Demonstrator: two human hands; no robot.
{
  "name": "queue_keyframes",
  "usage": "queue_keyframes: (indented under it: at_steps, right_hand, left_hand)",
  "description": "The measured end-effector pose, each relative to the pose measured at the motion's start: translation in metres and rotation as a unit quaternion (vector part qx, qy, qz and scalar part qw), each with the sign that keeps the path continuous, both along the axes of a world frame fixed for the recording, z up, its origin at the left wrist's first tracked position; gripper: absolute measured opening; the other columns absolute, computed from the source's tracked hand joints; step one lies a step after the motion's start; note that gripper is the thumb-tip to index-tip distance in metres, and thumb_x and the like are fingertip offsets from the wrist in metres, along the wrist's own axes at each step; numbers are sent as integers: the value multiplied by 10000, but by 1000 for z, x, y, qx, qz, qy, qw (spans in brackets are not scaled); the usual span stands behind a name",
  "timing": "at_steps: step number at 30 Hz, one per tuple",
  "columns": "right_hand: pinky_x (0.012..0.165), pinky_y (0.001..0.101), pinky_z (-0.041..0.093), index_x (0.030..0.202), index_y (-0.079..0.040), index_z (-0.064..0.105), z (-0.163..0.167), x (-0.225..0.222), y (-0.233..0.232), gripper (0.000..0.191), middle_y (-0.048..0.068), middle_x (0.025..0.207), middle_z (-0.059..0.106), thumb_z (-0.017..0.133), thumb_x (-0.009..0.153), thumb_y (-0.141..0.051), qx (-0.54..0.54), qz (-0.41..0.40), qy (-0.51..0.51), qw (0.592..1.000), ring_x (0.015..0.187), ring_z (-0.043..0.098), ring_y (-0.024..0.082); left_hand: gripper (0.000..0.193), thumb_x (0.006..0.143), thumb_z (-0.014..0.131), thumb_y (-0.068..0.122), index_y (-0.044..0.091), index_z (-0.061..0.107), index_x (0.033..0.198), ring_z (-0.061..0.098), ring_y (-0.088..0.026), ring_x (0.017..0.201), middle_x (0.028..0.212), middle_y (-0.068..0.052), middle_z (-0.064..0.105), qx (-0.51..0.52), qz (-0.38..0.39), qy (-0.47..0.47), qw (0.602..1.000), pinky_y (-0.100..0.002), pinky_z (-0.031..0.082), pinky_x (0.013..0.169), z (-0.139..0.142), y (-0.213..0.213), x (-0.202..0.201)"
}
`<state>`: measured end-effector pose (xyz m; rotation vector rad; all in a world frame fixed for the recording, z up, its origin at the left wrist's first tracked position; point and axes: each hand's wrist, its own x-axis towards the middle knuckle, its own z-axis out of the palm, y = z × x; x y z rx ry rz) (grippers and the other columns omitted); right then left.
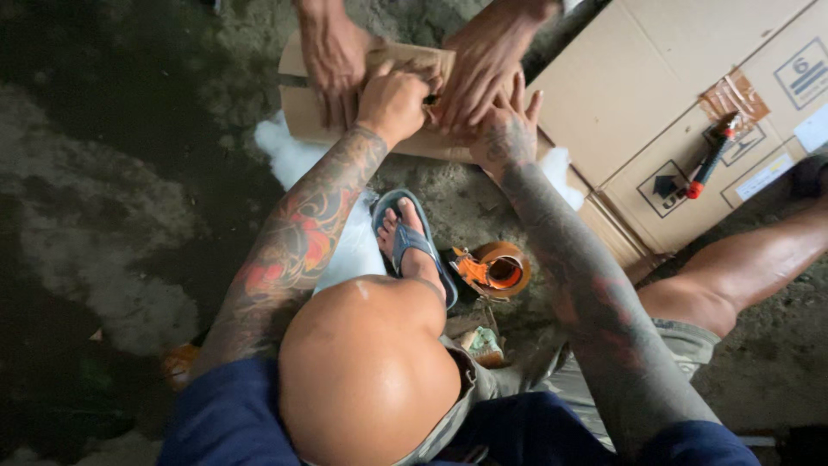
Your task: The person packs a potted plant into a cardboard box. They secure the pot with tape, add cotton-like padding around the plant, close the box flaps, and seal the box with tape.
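The package (379, 103) lies on the floor (129, 198) at the top of the view, flat, brown cardboard, partly wrapped, with white padding (285, 151) spilling from under its left edge and a bit more showing at its right edge. Four hands crowd it. The left hand (395, 102) is closed into a fist on its top, gripping what looks like a strip or fold of the wrapping; what exactly it pinches is hidden. The right hand (509, 129) is open, fingers spread, pressing flat on the package's right end. Two hands of another person come in from the top edge: one (335, 56) lies flat on the left part, the other (483, 65) is spread across the middle, touching the fist.

Room is tight. Just right of the package a big flattened box (655, 103) fills the upper right corner, with a red-and-black tool (711, 155) lying on it. Below the package sit the person's sandalled foot (410, 242) and, just beside it, an orange tape dispenser (492, 269). The bent knee (366, 362) blocks the centre bottom. The other person's leg (750, 267) closes the right edge. Only the left side, dark stained floor, is open.
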<state>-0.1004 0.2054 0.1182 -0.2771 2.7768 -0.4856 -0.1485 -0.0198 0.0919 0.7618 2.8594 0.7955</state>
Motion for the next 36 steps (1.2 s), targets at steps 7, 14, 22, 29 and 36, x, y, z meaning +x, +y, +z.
queue_keyframes:
  at_steps: [7, 14, 22, 29, 36]
  right_hand:
    - [1129, 790, 57, 1457, -134, 554, 3, 0, -1, 737, 110, 1611, 372, 782, 784, -328, -39, -18, -5, 999, 1523, 130, 444]
    - [1117, 807, 47, 1475, -118, 551, -10, -1, 4, 670, 112, 1616, 387, 752, 858, -283, -39, -2, 2, 999, 1533, 115, 471]
    - [1122, 771, 26, 1489, -50, 468, -18, 5, 9, 765, 203, 1605, 344, 782, 878, -386, -63, 6, 18, 998, 1519, 134, 456]
    - [1170, 664, 129, 1556, -10, 331, -18, 0, 28, 931, 293, 1601, 298, 778, 867, -450, -26, -65, 8, 998, 1508, 189, 433]
    - [1011, 512, 495, 1579, -153, 369, -14, 22, 65, 772, 312, 1640, 184, 634, 857, -86, -133, -202, 4, 970, 1415, 388, 470]
  left_hand:
    - [100, 751, 702, 121, 118, 792, 794, 707, -313, 932, 869, -134, 743, -40, 0, 9, 999, -537, 294, 1183, -3, -2, 6]
    - [172, 808, 642, 64, 132, 800, 808, 716, -307, 1019, 901, -139, 755, -42, -5, 46, 998, -521, 218, 1268, -4, -1, 2]
    - [206, 795, 600, 41, 123, 783, 751, 711, -346, 848, 804, -172, 730, -15, -55, 33, 998, -521, 202, 1254, 7, 1, 4]
    - [154, 770, 629, 73, 115, 753, 687, 698, -352, 741, 717, -187, 702, -103, -41, 68, 991, -500, 301, 1253, -10, -2, -6]
    - [178, 861, 642, 178, 104, 787, 931, 699, -351, 899, 904, -176, 731, 17, -33, 49, 998, -499, 355, 1122, -15, 2, 1]
